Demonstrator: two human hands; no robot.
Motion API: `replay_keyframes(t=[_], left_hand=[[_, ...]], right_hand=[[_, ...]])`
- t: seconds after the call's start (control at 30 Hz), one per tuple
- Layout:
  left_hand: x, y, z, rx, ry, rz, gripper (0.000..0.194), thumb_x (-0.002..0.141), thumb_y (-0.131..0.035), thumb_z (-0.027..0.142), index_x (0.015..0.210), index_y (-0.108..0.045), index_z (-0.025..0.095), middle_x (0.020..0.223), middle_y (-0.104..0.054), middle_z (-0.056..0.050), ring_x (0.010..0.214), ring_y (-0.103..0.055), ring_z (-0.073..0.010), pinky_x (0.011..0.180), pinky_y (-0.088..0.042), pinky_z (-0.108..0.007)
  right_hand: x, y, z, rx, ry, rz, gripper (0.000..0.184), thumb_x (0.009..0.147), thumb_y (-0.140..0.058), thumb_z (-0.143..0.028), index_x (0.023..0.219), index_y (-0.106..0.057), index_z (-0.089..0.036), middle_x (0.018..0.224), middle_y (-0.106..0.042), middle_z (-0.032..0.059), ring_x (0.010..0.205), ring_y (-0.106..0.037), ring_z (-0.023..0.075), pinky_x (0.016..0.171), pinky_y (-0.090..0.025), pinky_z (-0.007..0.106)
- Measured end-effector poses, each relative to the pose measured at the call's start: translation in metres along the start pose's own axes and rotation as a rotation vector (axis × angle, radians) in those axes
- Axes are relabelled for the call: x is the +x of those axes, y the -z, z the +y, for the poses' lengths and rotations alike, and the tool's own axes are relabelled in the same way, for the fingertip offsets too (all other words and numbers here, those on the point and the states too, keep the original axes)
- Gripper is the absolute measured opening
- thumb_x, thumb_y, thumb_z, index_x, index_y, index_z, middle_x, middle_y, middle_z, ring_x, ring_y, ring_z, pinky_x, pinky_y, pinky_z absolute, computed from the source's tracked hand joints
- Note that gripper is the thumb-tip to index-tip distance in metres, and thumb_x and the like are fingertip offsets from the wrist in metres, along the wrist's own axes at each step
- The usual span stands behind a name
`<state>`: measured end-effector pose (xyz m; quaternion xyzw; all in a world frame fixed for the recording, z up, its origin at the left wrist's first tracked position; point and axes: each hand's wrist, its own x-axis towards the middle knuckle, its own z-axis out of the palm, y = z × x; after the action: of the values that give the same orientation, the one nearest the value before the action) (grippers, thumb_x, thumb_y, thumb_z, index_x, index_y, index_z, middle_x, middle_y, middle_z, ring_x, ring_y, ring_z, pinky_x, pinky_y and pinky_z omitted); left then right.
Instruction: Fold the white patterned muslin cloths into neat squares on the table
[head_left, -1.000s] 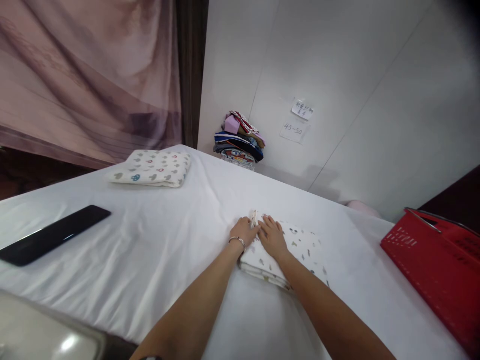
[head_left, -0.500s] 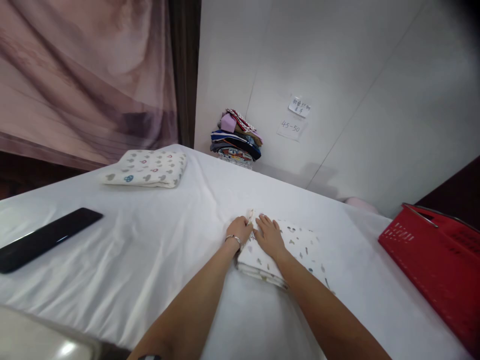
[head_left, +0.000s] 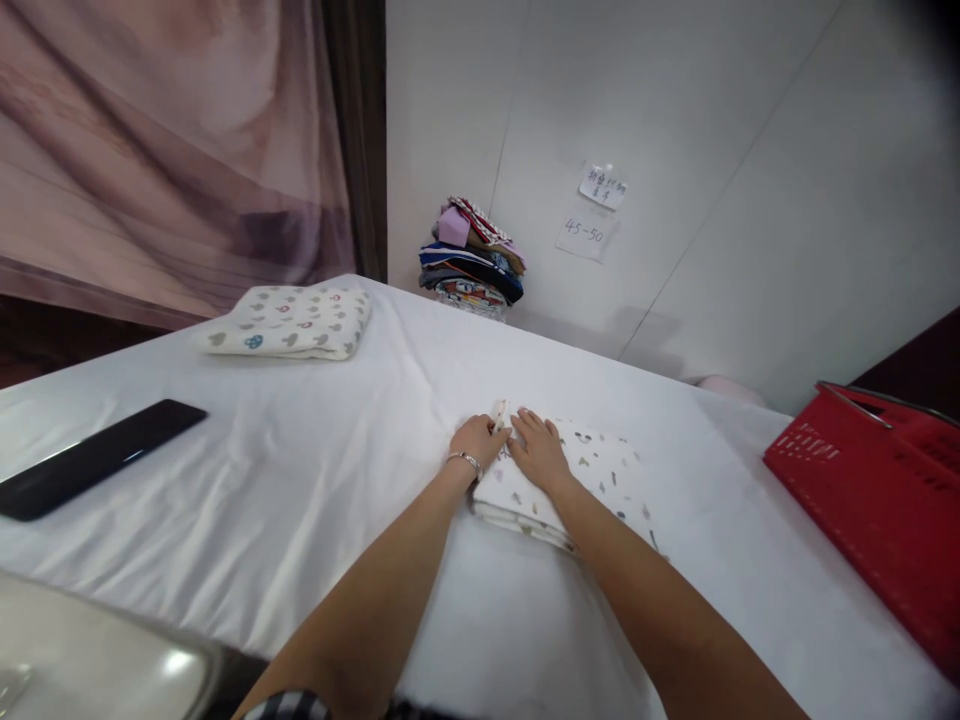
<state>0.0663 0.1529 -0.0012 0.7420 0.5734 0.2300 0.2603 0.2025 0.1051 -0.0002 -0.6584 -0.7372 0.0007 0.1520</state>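
Note:
A folded white cloth (head_left: 607, 465) with small leaf-like prints lies on the white-covered table in front of me. At its left edge, my left hand (head_left: 478, 442), with a bracelet at the wrist, is closed on the fabric, the thumb on top and the other fingers partly hidden. Beside it, my right hand (head_left: 538, 448) rests flat on the cloth with its fingers stretched out. The two hands are close together, near the cloth's far left corner.
Another folded cloth (head_left: 300, 320) with grey prints lies at the table's far left. A black flat object (head_left: 97, 455) is nearer on the left. A red basket (head_left: 862, 510) stands at the right. Stacked folded fabrics (head_left: 472, 262) are by the wall, below paper signs (head_left: 585, 235).
The camera view has shifted slightly, so the table appears higher. Both hands remain at the same place on the cloth, with the left thumb a little further over its edge.

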Motion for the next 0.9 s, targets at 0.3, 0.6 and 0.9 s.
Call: replay_keyframes(t=[0.3,0.6,0.9], left_hand=[[-0.026,0.010,0.003,0.032,0.103,-0.075,0.037,0.072,-0.047,0.051,0.093,-0.054,0.021,0.091,-0.064,-0.006,0.085,-0.058,-0.0192,0.067,-0.040,-0.026],[-0.032,0.010,-0.003,-0.003,0.117,-0.105,0.034,0.073,-0.049,0.044,0.099,-0.048,0.024,0.091,-0.065,-0.002,0.085,-0.059,-0.0180,0.066,-0.039,-0.025],[-0.036,0.016,-0.004,-0.042,0.099,-0.135,0.046,0.070,-0.048,0.054,0.103,-0.048,0.022,0.096,-0.063,-0.005,0.089,-0.058,-0.0207,0.066,-0.040,-0.026]], right_hand=[[0.000,0.003,0.001,0.019,-0.001,-0.009,0.043,0.084,-0.035,-0.039,0.123,-0.040,-0.023,0.136,-0.034,0.0042,0.125,-0.023,0.0176,0.101,-0.012,0.038],[0.009,0.014,0.008,0.233,-0.064,-0.117,0.044,0.078,-0.044,-0.040,0.118,-0.049,-0.024,0.134,-0.037,0.0021,0.125,-0.028,0.0181,0.102,-0.017,0.037],[-0.023,0.059,0.101,0.124,-0.315,-0.124,0.050,0.076,-0.047,-0.040,0.120,-0.048,-0.017,0.127,-0.045,0.0081,0.121,-0.034,0.0252,0.100,-0.025,0.038]])
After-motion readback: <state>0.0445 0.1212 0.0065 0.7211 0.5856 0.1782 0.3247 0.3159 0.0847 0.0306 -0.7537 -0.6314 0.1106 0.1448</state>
